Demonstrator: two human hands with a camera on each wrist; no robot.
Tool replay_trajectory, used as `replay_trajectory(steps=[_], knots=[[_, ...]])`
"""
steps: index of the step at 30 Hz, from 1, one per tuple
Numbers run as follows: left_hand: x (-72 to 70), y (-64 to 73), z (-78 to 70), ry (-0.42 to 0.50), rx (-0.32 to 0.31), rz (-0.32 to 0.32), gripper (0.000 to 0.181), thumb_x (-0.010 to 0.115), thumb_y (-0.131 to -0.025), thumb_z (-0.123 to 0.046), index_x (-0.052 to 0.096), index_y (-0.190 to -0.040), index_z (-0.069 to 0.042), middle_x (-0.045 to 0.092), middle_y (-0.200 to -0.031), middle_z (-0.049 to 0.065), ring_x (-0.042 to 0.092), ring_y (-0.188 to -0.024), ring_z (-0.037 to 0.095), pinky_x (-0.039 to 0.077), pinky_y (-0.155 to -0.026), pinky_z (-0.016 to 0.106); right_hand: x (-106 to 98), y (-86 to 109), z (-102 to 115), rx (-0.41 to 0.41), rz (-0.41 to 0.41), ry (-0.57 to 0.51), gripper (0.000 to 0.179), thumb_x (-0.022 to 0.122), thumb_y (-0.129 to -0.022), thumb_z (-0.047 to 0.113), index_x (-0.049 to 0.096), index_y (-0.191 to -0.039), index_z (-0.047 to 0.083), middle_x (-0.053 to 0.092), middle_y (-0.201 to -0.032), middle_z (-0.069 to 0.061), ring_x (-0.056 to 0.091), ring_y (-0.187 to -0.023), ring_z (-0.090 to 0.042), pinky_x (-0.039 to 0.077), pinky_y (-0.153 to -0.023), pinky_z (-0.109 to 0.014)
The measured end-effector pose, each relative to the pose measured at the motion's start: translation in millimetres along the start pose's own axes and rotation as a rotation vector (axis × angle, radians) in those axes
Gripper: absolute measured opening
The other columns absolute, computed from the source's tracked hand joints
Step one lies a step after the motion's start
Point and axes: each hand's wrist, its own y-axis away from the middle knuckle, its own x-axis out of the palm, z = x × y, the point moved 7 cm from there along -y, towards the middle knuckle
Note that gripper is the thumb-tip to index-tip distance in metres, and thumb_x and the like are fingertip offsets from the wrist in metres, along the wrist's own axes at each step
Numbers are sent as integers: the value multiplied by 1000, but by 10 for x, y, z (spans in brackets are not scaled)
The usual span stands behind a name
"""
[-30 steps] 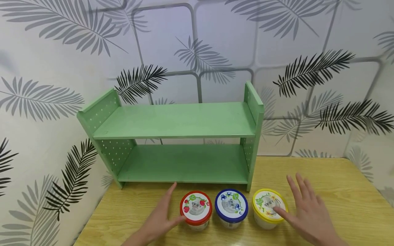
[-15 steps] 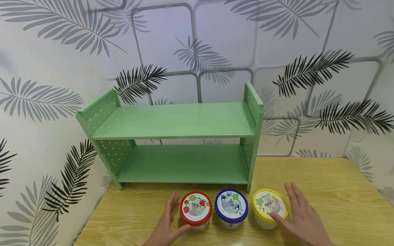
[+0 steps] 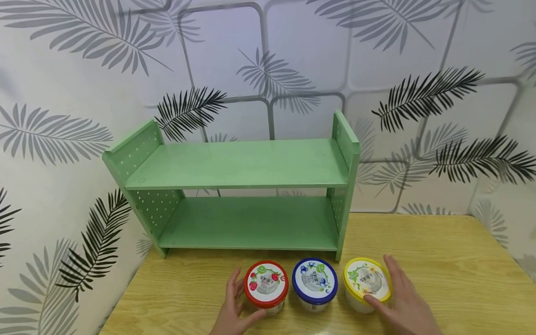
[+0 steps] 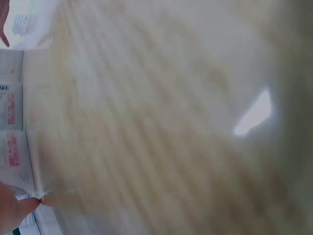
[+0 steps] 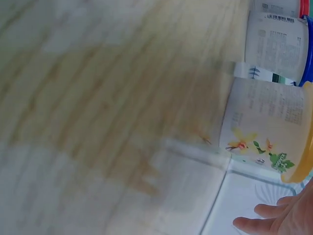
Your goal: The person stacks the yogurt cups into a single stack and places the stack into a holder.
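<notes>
Tubs [image 5: 266, 122] w/ rnd lids [image 3: 315, 281], woodgrain tbl [image 3: 444, 260]

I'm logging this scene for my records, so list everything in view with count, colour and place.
Red-lidded tub: 1, white and red, left in row
Blue-lidded tub: 1, white and blue, middle
Yellow-lidded tub: 1, white and yellow, right
Two-level shelf: 1, green, behind tubs
Table: 1, light brown, under tubs and shelf
Leaf-patterned wallpaper: 1 design, pale with grey and black, behind shelf
Left hand: 1, bare, beside red-lidded tub
Right hand: 1, bare, beside yellow-lidded tub
</notes>
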Motion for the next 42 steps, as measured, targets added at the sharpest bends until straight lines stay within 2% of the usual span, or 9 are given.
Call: replay_trajectory(steps=[11, 22, 26, 30, 35, 38, 42], knots=[[111, 32, 39, 27, -8, -64, 103, 81, -80, -19, 8, -151, -4, 31, -146, 32, 30, -134, 50, 31, -100, 69, 102, 30, 30, -20, -23, -191, 109, 71, -84, 48, 0, -153, 1, 17, -150, -33, 28, -129, -57, 35, -94, -71], [132, 42, 80, 22, -2, -168, 93, 79, -82, -21, 16, -147, -1, 42, -139, 28, 38, -130, 45, 33, -104, 62, 180, 21, -45, 84, 15, -276, 112, 75, -82, 46, 3, -151, -3, 18, -149, -37, 27, -130, -58, 29, -99, -70], [140, 59, 87, 23, -1, -198, 91, 79, -82, -21, 17, -146, -1, 43, -138, 27, 40, -129, 43, 33, -105, 59, 178, 24, -55, 94, -1, -305, 112, 77, -80, 44, 4, -150, -4, 20, -147, -38, 28, -129, -58, 29, -100, -70], [146, 76, 89, 29, -16, -219, 91, 79, -82, -21, 18, -146, -2, 43, -138, 28, 40, -129, 44, 31, -106, 60, 199, 21, -77, 111, 1, -328, 112, 79, -80, 42, 4, -150, -3, 22, -145, -40, 31, -127, -59, 30, -99, -69], [148, 91, 82, 43, -42, -243, 89, 79, -82, -22, 19, -145, -2, 42, -140, 29, 37, -130, 46, 28, -106, 64, 249, -3, -119, 182, 58, -345, 114, 78, -80, 45, 1, -150, -1, 23, -146, -39, 31, -129, -57, 29, -102, -67], [150, 105, 64, 47, -28, -257, 88, 78, -82, -21, 20, -145, 0, 42, -139, 30, 38, -130, 47, 29, -105, 64, 262, -17, -124, 207, 73, -366, 114, 78, -80, 44, 1, -150, -1, 24, -146, -38, 31, -129, -56, 28, -104, -66], [157, 119, 41, 47, -6, -266, 86, 78, -83, -18, 20, -144, 1, 43, -137, 31, 39, -128, 47, 30, -104, 65, 255, -19, -114, 191, 44, -403, 110, 80, -80, 38, 3, -148, -1, 27, -144, -37, 35, -128, -54, 29, -104, -65]])
